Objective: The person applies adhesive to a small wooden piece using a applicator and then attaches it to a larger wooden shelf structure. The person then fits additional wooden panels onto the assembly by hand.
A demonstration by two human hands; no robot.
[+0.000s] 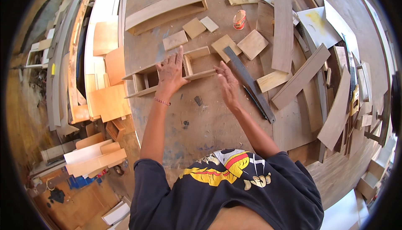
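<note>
A narrow, open wooden box frame (201, 75) with cross dividers lies on the worktable in front of me. My left hand (171, 73) rests over its middle, palm down, with the fingers stretched out and holding nothing. Just off the frame's right end, my right hand (227, 83) hovers with straight fingers, its fingertips close to the end corner. Whether they touch the wood I cannot tell. Beside that hand a long dark strip (250, 85) lies slantwise. Small square wood pieces (252, 45) are scattered beyond the frame.
A longer wooden box (167, 10) lies at the far left of the table. A red-and-white tub (239, 20) stands beyond the square pieces. Several boards (282, 31) crowd the right side, near a handsaw with a yellow handle (355, 98). Stacked orange-brown panels (106, 104) stand left.
</note>
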